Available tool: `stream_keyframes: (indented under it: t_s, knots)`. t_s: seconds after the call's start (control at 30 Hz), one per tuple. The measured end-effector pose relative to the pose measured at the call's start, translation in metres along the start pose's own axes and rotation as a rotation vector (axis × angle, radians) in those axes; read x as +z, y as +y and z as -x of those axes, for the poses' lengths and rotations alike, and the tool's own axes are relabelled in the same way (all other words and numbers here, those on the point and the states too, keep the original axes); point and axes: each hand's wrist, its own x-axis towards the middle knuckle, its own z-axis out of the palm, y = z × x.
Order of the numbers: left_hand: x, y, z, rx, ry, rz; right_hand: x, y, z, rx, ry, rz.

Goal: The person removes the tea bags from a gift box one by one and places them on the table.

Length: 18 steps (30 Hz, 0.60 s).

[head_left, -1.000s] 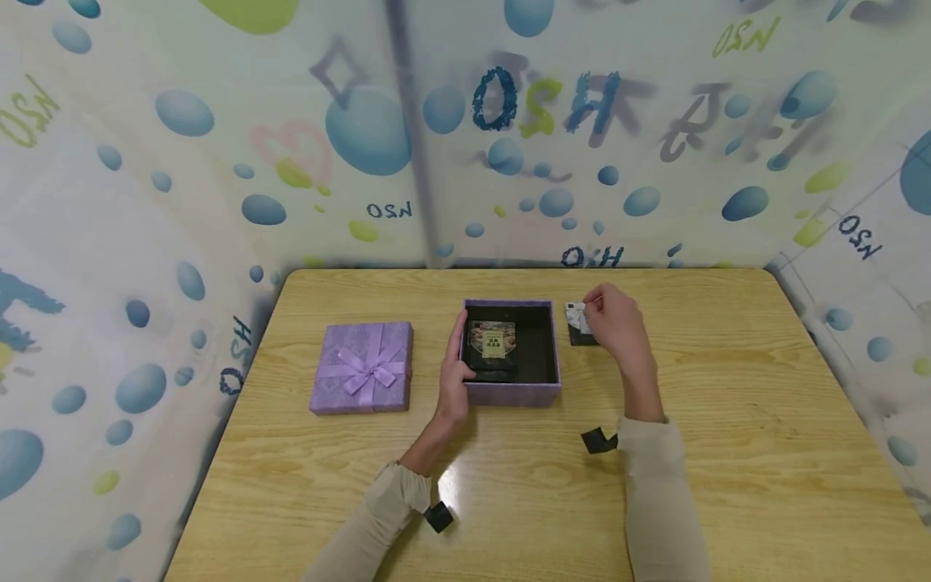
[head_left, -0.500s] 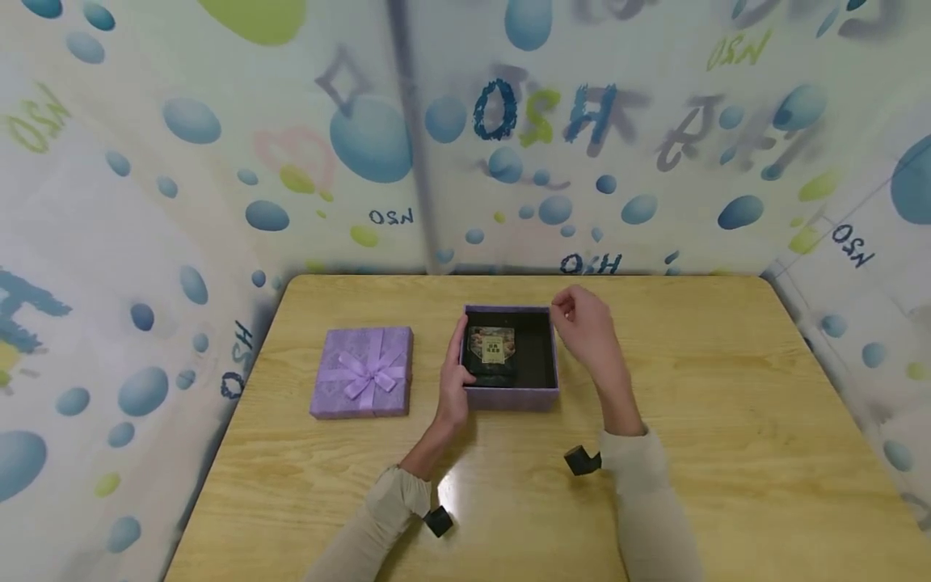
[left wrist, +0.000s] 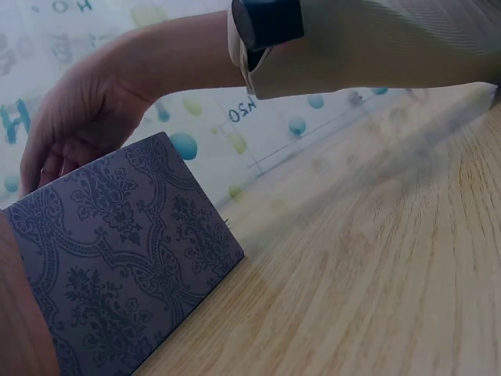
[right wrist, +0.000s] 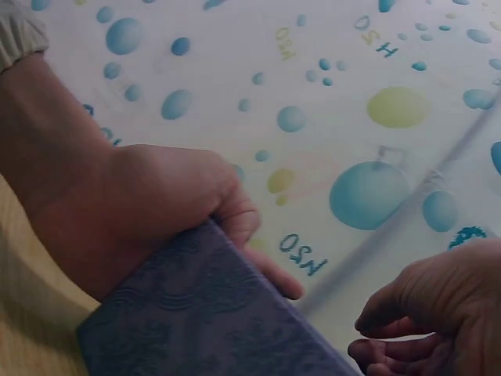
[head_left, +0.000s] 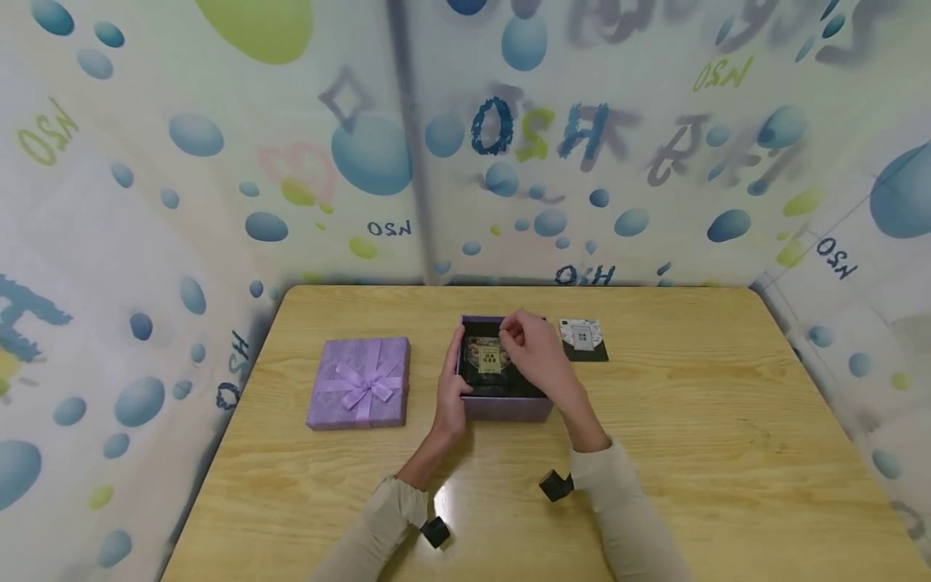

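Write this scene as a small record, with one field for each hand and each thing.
Left hand: grips the box at its left side
Right hand: at the box's opening, fingers bent; nothing visibly held
Box: uncovered, on the table
In the box: packet; right hand hides part of the inside
Right of the box: second packet, flat on the table
Left of the box: lid, apart from it

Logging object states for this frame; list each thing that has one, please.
Purple box: open, upright.
Box lid: off, flat on the table, top up.
Bow: tied, on the lid.
Dark packet: inside the box, label up.
Black-and-white packet: flat on the table, label up.
Left hand: holding the box.
Right hand: over the box, fingers curled; grasp unclear.
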Motion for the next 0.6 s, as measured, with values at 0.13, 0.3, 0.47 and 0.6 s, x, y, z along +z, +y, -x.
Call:
stream_keyframes:
  t_s: [0.13, 0.3, 0.47, 0.6]
  knots:
    - [-0.001, -0.002, 0.001, 0.012, 0.0, -0.001, 0.013, 0.001, -0.001, -0.026, -0.033, 0.011]
    - [-0.002, -0.003, 0.002, 0.015, 0.01, -0.006, 0.021, 0.003, -0.002, -0.006, -0.065, 0.016]
    - [-0.001, -0.001, 0.001, 0.02, 0.006, -0.008, 0.023, 0.004, -0.002, 0.018, -0.078, 0.033]
    - [-0.001, -0.001, 0.0, 0.028, 0.005, -0.013, 0.025, 0.006, -0.001, 0.055, -0.126, 0.103]
